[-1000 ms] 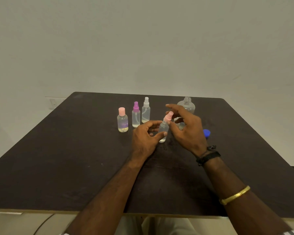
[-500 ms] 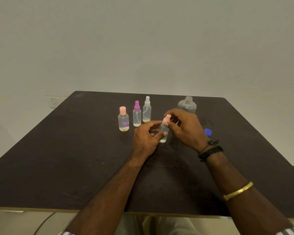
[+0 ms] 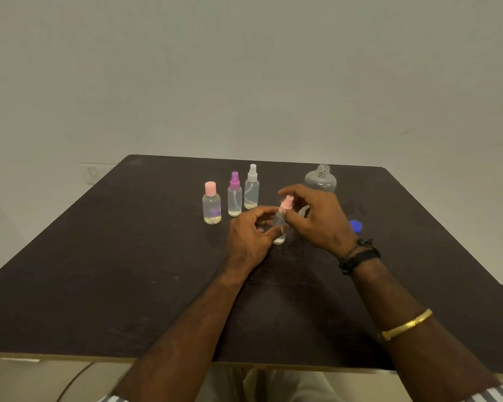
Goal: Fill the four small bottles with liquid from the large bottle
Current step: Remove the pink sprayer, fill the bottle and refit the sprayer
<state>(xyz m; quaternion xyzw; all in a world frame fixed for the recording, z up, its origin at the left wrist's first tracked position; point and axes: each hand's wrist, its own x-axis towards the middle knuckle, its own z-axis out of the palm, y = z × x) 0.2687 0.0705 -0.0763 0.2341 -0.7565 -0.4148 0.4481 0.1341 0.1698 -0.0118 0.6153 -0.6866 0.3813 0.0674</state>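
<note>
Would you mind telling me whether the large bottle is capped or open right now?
Open. The large bottle shows a bare threaded neck, and a blue cap lies apart on the table.

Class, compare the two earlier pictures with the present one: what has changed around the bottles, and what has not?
The right hand lowered and its grip closed on the pink spray cap, which sank slightly toward the small bottle. The left hand kept holding that bottle. The three other small bottles, the large bottle and the blue cap stayed put.
</note>
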